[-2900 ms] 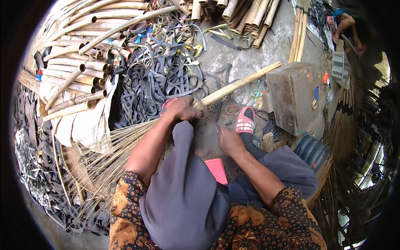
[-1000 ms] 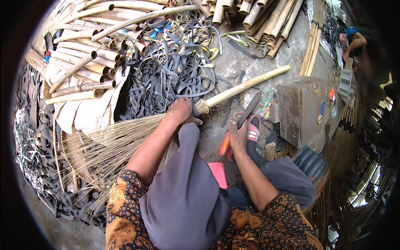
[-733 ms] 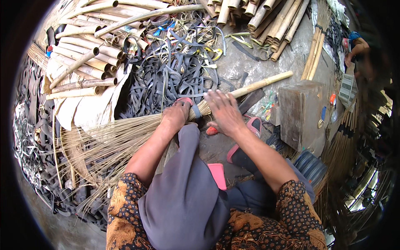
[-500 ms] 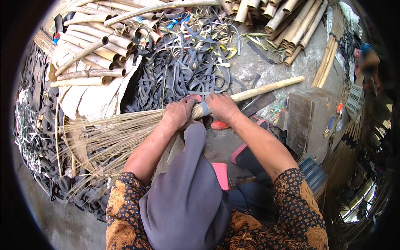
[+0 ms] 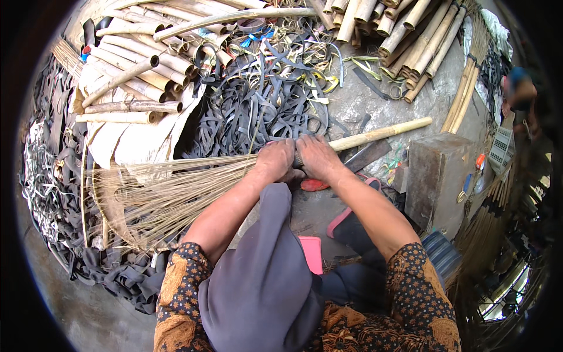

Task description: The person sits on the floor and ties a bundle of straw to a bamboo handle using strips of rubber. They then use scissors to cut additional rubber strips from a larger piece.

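Note:
A stick broom lies across in front of me, its thin palm-rib bristles (image 5: 199, 186) fanning to the left and its pale bamboo handle (image 5: 381, 132) pointing right. My left hand (image 5: 278, 161) is closed around the neck of the bristles. Right beside it, almost touching, my right hand (image 5: 317, 157) grips the broom where bristles meet handle. Both sets of fingertips are partly hidden beneath the bundle. Just below the handle rests a broad-bladed knife (image 5: 368, 155) with a red grip (image 5: 314, 185).
Grey rubber strips (image 5: 246, 105) are heaped beyond my hands. Bamboo poles (image 5: 146, 64) lie at far left, more bamboo lengths (image 5: 410, 41) at far right. A wooden block (image 5: 434, 182) stands right. A round woven tray (image 5: 111, 205) sits under the bristles.
My left hand has slid right along the bundle, up against my right hand. The grey band that showed between them is now covered. The right hand has shifted slightly.

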Action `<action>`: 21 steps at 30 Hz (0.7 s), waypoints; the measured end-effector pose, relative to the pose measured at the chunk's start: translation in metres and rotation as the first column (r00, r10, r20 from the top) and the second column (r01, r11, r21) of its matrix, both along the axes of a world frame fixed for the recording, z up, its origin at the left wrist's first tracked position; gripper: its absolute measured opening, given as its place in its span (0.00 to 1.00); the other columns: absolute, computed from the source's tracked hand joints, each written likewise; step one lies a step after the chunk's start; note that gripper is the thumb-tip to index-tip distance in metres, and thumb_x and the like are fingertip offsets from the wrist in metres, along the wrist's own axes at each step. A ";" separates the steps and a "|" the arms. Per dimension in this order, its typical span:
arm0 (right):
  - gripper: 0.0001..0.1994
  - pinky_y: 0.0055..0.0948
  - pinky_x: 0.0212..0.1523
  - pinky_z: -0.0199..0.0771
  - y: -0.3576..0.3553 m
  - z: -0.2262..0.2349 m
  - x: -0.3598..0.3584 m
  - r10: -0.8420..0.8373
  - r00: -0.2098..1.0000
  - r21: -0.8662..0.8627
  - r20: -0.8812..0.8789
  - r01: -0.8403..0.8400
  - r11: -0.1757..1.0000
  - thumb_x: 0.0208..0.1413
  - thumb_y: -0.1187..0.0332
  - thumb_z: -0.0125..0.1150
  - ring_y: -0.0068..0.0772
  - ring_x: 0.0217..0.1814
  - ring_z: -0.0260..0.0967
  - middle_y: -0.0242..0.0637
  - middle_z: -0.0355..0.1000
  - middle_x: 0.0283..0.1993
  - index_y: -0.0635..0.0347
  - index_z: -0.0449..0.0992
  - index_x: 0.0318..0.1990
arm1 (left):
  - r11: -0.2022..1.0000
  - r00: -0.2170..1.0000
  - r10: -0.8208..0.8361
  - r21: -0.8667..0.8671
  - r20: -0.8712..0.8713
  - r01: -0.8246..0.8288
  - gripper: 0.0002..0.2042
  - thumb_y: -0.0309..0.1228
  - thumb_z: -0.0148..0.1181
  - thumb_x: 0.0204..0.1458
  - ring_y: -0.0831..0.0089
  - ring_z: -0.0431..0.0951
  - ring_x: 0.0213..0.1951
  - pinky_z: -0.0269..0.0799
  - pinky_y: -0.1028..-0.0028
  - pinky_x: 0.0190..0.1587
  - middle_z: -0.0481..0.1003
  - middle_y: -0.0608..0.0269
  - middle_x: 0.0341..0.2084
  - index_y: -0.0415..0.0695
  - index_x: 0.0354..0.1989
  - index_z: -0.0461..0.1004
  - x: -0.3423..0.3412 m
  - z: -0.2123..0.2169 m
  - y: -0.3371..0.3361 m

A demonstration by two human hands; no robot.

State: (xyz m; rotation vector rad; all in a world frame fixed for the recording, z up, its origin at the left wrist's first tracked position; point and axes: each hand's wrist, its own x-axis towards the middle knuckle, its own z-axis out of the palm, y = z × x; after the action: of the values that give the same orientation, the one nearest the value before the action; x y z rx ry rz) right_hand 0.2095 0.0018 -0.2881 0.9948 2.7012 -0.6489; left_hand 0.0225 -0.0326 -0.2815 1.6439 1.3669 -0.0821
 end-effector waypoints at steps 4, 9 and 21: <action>0.17 0.47 0.64 0.67 0.033 0.025 0.013 -0.312 0.947 -0.261 -0.074 0.283 0.923 0.53 0.69 0.66 0.52 0.64 0.69 0.52 0.72 0.57 0.63 0.75 0.50 | 0.999 0.996 -0.019 0.029 -0.088 0.021 0.31 0.48 0.75 0.44 0.48 0.78 0.54 0.74 0.56 0.57 0.77 0.47 0.46 0.43 0.52 0.71 0.010 -0.004 -0.003; 0.12 0.49 0.57 0.75 0.076 0.029 0.019 -0.754 0.619 -0.146 0.222 0.785 0.602 0.59 0.66 0.63 0.53 0.57 0.74 0.53 0.73 0.54 0.63 0.79 0.46 | 0.995 0.989 0.030 0.100 -0.145 -0.016 0.29 0.46 0.74 0.46 0.49 0.77 0.55 0.72 0.57 0.59 0.77 0.47 0.47 0.44 0.53 0.72 0.016 0.007 -0.010; 0.08 0.48 0.60 0.72 0.073 0.017 0.013 -0.128 0.979 -0.126 0.159 0.149 0.981 0.58 0.64 0.65 0.53 0.57 0.70 0.46 0.73 0.48 0.57 0.81 0.41 | 0.998 0.998 0.054 0.035 -0.042 -0.052 0.31 0.49 0.72 0.48 0.46 0.77 0.54 0.73 0.55 0.59 0.77 0.44 0.48 0.43 0.57 0.73 0.005 0.015 -0.004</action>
State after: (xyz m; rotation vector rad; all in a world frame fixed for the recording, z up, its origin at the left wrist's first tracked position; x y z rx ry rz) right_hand 0.2227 0.0744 -0.2707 1.1547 2.4380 -0.7426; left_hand 0.0273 -0.0369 -0.2668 1.6409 1.4511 -0.0642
